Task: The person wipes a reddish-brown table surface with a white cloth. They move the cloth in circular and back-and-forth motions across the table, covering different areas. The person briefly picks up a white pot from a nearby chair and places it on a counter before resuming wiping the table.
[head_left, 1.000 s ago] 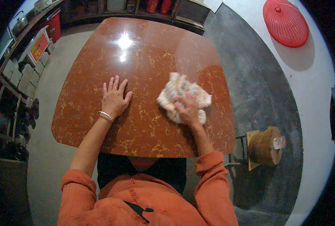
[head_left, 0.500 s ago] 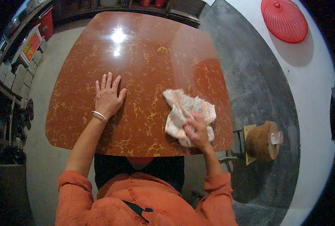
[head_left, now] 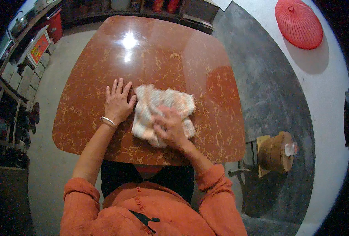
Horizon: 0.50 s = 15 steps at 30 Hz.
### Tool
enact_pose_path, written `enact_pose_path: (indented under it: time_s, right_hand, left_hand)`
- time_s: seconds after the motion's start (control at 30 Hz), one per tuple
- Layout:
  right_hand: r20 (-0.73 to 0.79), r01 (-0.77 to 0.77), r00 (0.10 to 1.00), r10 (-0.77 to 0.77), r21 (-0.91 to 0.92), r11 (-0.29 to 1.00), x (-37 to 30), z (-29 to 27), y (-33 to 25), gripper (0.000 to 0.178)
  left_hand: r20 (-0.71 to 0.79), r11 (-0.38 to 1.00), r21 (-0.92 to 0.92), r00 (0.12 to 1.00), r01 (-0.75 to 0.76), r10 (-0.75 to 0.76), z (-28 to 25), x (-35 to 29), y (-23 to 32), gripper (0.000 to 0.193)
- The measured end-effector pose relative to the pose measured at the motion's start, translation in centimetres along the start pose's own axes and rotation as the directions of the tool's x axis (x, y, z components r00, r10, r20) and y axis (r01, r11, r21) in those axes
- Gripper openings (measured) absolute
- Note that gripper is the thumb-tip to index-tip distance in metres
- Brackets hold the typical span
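Observation:
A crumpled white-and-peach cloth point(head_left: 182, 100) lies on the shiny reddish-brown table point(head_left: 206, 133), which has a yellow veined pattern. My right hand point(head_left: 169, 125) presses down on the cloth with its fingers bent into it, slightly smeared by motion. To the left, my left hand point(head_left: 118, 103) rests flat on the tabletop, fingers stretched out, a silver bangle at its wrist. The thumb of the left hand is close to the cloth's left edge.
A round wooden block point(head_left: 274, 152) stands right of the table. A red ribbed cover point(head_left: 299, 24) hangs on the white wall. Grey blocks point(head_left: 27, 80) and a red bucket point(head_left: 54, 25) line the left side. Low shelving point(head_left: 92, 11) runs behind the table.
My right hand has slid the cloth leftward across the table, close to my left hand. The left hand keeps its flat pose. The whole view has shifted slightly.

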State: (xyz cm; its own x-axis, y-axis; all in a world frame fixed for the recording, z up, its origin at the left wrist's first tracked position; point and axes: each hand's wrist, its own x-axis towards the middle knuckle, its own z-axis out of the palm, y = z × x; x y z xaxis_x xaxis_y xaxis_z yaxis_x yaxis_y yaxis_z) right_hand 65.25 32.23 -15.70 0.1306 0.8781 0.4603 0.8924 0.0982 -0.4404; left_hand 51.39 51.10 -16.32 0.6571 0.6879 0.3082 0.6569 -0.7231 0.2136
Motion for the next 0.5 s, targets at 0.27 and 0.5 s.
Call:
enact_pose_path:
  time_s: [0.27, 0.5]
  right_hand:
    - [0.234, -0.101, 0.969, 0.079, 0.084, 0.991, -9.6, -7.0, -3.5, 0.027]
    - [-0.058, -0.265, 0.963, 0.262, -0.049, 0.963, -10.1, -9.7, 5.3, 0.03]
  left_hand:
    - [0.008, 1.0, -0.013, 1.0, 0.004, -0.004, -0.3, -0.2, 0.1, 0.056]
    - [0.043, 1.0, 0.019, 0.999, 0.018, -0.019, -0.6, -0.2, 0.3, 0.056]
